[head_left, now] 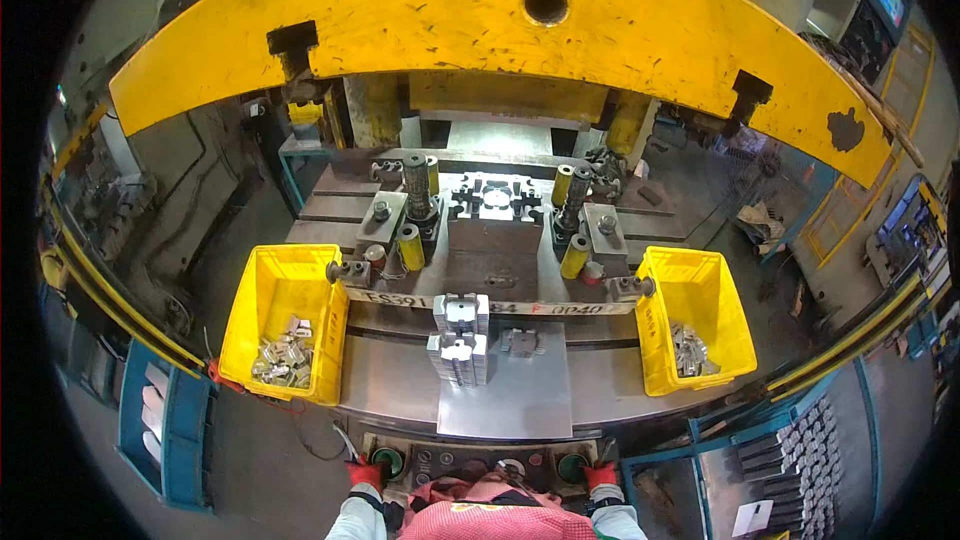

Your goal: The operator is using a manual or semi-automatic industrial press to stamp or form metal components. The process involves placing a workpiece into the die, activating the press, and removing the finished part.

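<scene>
My left hand (367,473), in a red glove, is beside the left green push button (388,461) of the control panel (445,462). A thin, pale metal tool (345,442) sticks up from its closed fingers. My right hand (602,476), also red-gloved, is closed beside the right green push button (571,467). A small grey piece shows above it; its kind is unclear. Ahead, two stacks of silver metal parts (460,355) stand on the steel plate (505,407), and a darker metal part (521,342) lies to their right. Whether either button is pressed is hidden.
A yellow press ram (440,15) spans overhead, above the die (495,198) with its guide posts. Yellow bins (240,315) (715,285) holding metal pieces flank the bed. Blue racks stand low on both sides; the right one (715,450) carries rows of parts.
</scene>
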Tool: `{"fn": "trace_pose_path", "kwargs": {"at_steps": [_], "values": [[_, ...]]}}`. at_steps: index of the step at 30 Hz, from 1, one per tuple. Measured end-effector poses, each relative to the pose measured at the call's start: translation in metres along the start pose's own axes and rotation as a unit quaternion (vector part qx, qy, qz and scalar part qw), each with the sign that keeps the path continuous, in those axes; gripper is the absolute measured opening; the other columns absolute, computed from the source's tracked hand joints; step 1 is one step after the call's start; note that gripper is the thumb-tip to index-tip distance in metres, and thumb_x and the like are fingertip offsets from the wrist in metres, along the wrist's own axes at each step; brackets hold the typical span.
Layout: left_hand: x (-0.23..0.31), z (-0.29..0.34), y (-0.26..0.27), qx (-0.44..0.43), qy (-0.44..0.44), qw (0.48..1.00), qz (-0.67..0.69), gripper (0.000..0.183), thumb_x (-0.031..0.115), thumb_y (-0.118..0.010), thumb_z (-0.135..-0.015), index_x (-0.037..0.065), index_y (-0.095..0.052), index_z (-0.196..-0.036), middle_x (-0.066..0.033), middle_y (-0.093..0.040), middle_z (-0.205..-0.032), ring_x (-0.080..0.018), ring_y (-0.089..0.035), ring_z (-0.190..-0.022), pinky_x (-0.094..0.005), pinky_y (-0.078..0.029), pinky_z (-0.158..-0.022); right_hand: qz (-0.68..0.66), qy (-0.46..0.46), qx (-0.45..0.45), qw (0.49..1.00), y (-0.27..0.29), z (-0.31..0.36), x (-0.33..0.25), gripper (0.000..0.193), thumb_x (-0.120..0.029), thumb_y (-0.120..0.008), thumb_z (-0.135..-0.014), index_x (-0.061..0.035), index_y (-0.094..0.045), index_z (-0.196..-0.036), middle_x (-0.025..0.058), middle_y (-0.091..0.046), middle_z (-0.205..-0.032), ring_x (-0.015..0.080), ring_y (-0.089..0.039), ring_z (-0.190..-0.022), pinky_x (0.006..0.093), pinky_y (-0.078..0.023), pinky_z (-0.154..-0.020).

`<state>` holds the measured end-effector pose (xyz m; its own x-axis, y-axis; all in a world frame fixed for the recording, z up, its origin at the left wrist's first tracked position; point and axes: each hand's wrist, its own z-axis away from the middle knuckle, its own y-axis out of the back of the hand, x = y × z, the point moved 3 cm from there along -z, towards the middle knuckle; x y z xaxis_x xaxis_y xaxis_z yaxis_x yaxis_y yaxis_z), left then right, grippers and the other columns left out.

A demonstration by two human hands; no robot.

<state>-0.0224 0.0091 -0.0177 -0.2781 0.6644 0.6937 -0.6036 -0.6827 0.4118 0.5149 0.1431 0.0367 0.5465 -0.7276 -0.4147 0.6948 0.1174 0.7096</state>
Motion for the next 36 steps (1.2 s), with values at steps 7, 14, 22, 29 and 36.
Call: {"fn": "trace_pose_path", "kwargs": {"at_steps": [7,14,22,29,36], "values": [[0.030,0.006,0.018,0.089,-0.070,0.993,0.036,0.109,0.012,-0.078,-0.052,-0.005,-0.005,-0.131,-0.0151,-0.045,-0.121,-0.0237,-0.041,-0.114,-0.0269,-0.032,-0.093,-0.037,0.063,0.042,0.996,-0.021,-0.004,-0.023,0.103,-0.034,-0.077,-0.051,0.0111,-0.020,-0.123,0.0241,-0.055,-0.101,0.0354,-0.052,-0.098,0.0373,-0.043,-0.082],[0.024,0.007,0.011,0.076,-0.048,0.996,-0.014,0.109,0.013,-0.077,-0.054,-0.004,-0.002,-0.131,-0.0123,-0.044,-0.124,-0.0242,-0.042,-0.114,-0.0279,-0.033,-0.093,-0.043,0.028,0.029,0.998,-0.015,-0.004,-0.022,0.108,-0.035,-0.078,-0.050,0.0123,-0.016,-0.125,0.0237,-0.052,-0.108,0.0338,-0.050,-0.103,0.0352,-0.042,-0.084],[0.021,0.003,0.008,0.013,-0.030,0.997,0.069,0.111,0.005,-0.075,-0.054,0.001,0.004,-0.131,-0.0129,-0.040,-0.127,-0.0228,-0.040,-0.116,-0.0321,-0.036,-0.091,-0.039,0.042,0.047,0.997,-0.016,-0.010,-0.015,0.106,-0.037,-0.078,-0.050,0.0114,-0.020,-0.124,0.0233,-0.053,-0.106,0.0349,-0.050,-0.101,0.0364,-0.043,-0.081],[-0.001,0.001,0.004,0.039,-0.010,0.982,0.182,0.103,0.000,-0.075,-0.052,0.003,-0.009,-0.131,-0.0148,-0.039,-0.125,-0.0222,-0.044,-0.107,-0.0351,-0.044,-0.080,-0.051,0.031,0.032,0.998,0.002,0.003,-0.030,0.103,-0.033,-0.078,-0.050,0.0085,-0.022,-0.126,0.0235,-0.054,-0.104,0.0354,-0.052,-0.099,0.0365,-0.043,-0.081],[-0.005,0.044,0.057,0.050,0.015,0.962,0.266,0.046,0.046,-0.053,-0.078,0.003,-0.055,-0.093,-0.0084,-0.059,-0.077,-0.0239,-0.055,-0.065,-0.0393,-0.044,-0.056,-0.281,-0.025,0.313,0.907,0.029,-0.005,0.017,0.062,-0.028,-0.058,-0.076,0.0055,-0.033,-0.122,0.0223,-0.048,-0.114,0.0303,-0.049,-0.105,0.0368,-0.040,-0.085]]}}
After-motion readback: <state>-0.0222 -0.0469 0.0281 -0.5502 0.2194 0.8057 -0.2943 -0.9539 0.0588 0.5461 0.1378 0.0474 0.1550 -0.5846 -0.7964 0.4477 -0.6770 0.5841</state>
